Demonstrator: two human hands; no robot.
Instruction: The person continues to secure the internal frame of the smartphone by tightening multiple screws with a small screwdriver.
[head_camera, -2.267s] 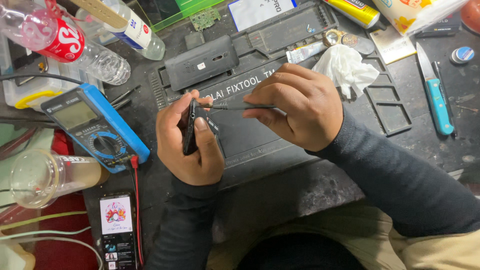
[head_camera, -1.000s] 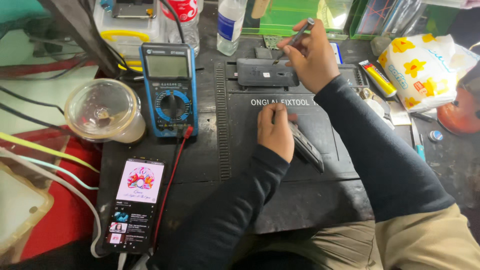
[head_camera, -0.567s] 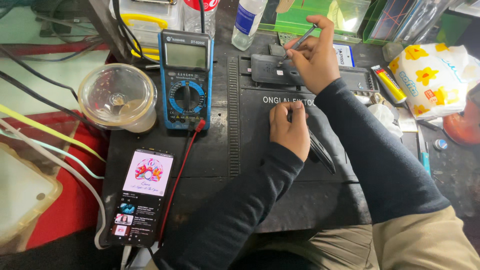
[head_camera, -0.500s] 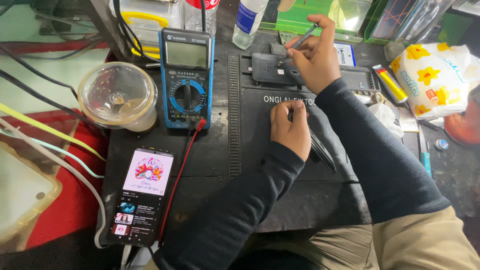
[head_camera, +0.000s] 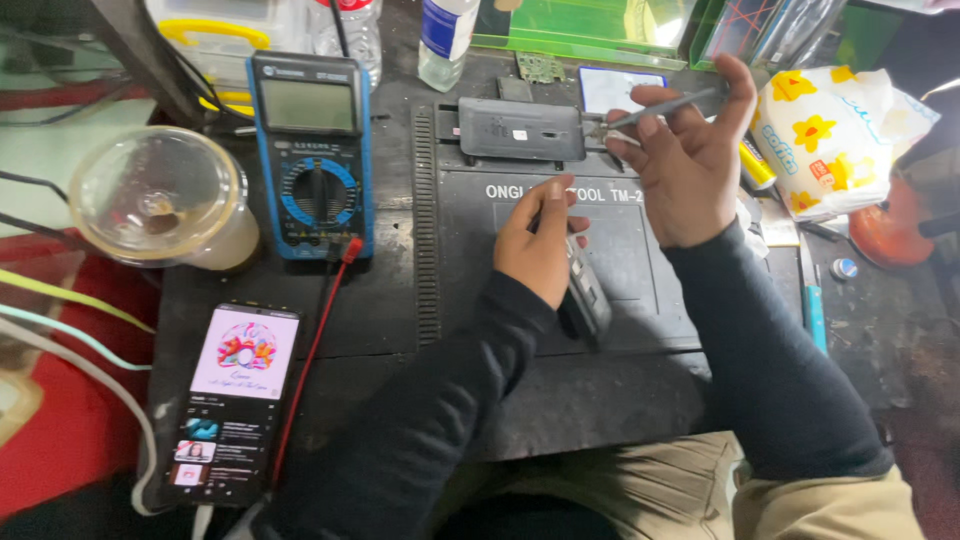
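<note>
My left hand (head_camera: 538, 243) rests on the dark repair mat (head_camera: 480, 350), gripping a small dark phone (head_camera: 588, 300) that lies tilted under the palm. Farther back, my right hand (head_camera: 685, 165) is raised over the mat's far edge and pinches a thin grey metal tool (head_camera: 660, 108), its tip pointing left toward a dark grey phone part (head_camera: 520, 130) on the mat's back ledge.
A blue multimeter (head_camera: 312, 155) with a red lead stands left of the mat. A lidded plastic cup (head_camera: 160, 200) sits at the left, a lit smartphone (head_camera: 235, 395) at the front left. A tissue pack (head_camera: 840, 140), bottles and green trays crowd the back.
My head view has shifted from close over both hands to a wider look. My right hand reached to the back ledge with the tool, then lifted slightly; my left hand lowered the phone onto the mat.
</note>
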